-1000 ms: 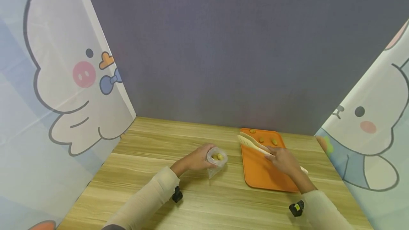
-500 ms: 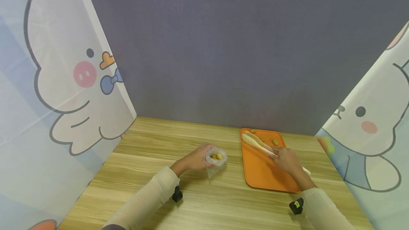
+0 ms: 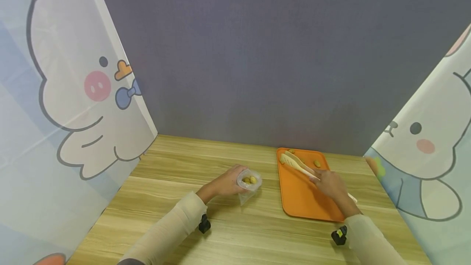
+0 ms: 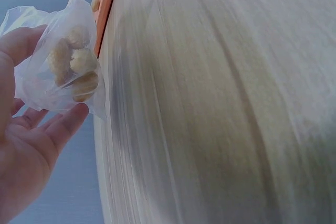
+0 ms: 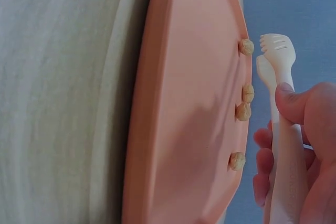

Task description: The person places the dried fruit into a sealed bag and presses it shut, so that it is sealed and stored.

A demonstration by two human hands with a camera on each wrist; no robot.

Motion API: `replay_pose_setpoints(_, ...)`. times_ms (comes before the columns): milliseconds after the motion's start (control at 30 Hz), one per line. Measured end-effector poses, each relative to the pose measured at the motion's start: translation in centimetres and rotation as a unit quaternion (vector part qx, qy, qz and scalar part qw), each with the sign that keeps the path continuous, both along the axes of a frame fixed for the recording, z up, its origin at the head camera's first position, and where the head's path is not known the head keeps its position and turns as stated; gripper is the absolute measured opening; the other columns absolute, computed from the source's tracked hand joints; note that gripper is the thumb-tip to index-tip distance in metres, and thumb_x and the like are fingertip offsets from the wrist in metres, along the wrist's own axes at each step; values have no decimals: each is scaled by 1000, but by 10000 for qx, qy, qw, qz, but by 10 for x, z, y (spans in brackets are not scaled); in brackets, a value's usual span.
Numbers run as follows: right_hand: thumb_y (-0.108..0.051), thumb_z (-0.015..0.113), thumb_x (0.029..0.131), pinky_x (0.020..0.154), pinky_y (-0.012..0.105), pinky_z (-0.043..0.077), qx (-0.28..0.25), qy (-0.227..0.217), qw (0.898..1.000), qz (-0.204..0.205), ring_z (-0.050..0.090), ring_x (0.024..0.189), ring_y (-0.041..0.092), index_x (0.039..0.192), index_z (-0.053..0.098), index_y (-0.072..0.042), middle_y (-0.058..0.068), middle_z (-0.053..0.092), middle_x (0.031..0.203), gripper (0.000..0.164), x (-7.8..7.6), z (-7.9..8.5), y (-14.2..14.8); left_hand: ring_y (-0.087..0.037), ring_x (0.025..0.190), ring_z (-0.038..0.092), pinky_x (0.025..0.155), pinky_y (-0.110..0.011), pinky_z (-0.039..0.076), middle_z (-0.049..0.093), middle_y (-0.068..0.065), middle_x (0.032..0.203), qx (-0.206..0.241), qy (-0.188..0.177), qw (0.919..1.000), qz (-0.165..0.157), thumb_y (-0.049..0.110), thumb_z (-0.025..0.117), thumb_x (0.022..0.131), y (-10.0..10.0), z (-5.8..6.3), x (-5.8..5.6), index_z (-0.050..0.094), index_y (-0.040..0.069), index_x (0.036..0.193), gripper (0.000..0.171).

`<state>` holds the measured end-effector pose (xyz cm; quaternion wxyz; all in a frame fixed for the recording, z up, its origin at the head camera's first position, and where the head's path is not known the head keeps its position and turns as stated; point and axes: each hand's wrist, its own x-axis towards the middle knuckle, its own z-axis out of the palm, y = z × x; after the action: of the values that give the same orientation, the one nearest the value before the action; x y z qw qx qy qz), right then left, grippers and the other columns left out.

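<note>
My left hand [image 3: 232,181] holds a clear plastic bag [image 3: 247,197] by its side, its mouth facing up, above the wooden table. Several peanuts [image 4: 73,59] lie inside, seen through the film in the left wrist view. On the right, my right hand [image 3: 329,183] grips cream tongs [image 3: 294,165] with slotted heads, which reach over the far left part of an orange tray [image 3: 305,195]. The right wrist view shows the tong heads a little apart, nothing between them. Several peanuts [image 5: 242,112] sit spread on the tray near its far end, one close to the tong tips.
The wood-grain table [image 3: 235,232] runs up to a dark grey backdrop [image 3: 243,72]. Cartoon-printed panels stand at the left [image 3: 84,142] and right [image 3: 416,175]. The tray lies toward the table's right side.
The tongs have shifted slightly right, from over the tray's left edge to inside it. A peanut by their tips now shows. The left hand and bag have barely moved.
</note>
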<state>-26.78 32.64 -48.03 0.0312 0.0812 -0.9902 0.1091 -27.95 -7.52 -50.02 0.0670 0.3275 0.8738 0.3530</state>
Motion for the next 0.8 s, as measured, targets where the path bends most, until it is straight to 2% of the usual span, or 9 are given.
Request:
replay_pose_setpoints(133,-37,63,99,77,62,53,0,-106,9999,-65,60,109,58,135,64,-1,32,61,132,51,-4,-2,0,-21,123,54,106,-45,47,55,-5,138,57,-1,10000,-19,33,81,86,0,0,0,49,10,144,70)
replay_pose_setpoints(267,-36,63,99,67,53,54,-58,-226,9997,-106,62,106,56,135,64,0,32,61,132,51,-7,-4,-1,-21,124,55,106,-45,47,55,-5,139,81,-23,10000,-29,34,81,85,1,-1,0,49,10,144,71)
replay_pose_setpoints(400,-36,62,99,63,49,52,-63,-327,9994,-85,65,101,52,135,64,1,31,62,132,51,-10,-4,-4,-20,124,55,106,-43,47,55,-4,139,69,-39,10000,-5,32,82,85,1,-1,0,50,10,144,70)
replay_pose_setpoints(467,-36,62,100,62,47,52,-47,-320,9995,-58,67,96,48,135,64,1,31,63,131,51,-10,-5,-5,-21,124,55,106,-44,47,55,-5,139,64,-49,10000,2,31,82,85,1,0,1,50,10,143,70)
replay_pose_setpoints(533,-36,61,100,58,42,48,-80,-318,9994,-74,67,83,41,135,64,1,31,64,130,51,-11,-6,-6,-21,125,55,106,-44,47,54,-5,140,47,-55,10000,7,31,82,85,1,1,1,50,10,144,70)
replay_pose_setpoints(633,-35,61,100,52,35,40,-111,-250,9996,-64,57,65,27,134,64,1,31,66,125,50,-10,-8,-6,-21,125,55,106,-44,47,54,-5,140,39,-94,9999,6,32,81,86,1,2,2,49,10,144,70)
replay_pose_setpoints(700,-35,61,100,51,34,37,-133,-228,9996,-90,51,61,22,134,64,1,30,67,121,50,-10,-9,-7,-20,124,55,105,-44,47,54,-5,139,39,-116,9999,19,33,80,86,0,3,2,49,10,144,69)
replay_pose_setpoints(800,-35,62,100,51,34,38,-108,-154,9998,-101,52,60,22,133,65,1,30,69,118,49,-10,-8,-9,-20,122,55,104,-43,48,55,-4,138,42,-132,9999,34,33,80,86,-1,3,1,50,11,144,68)
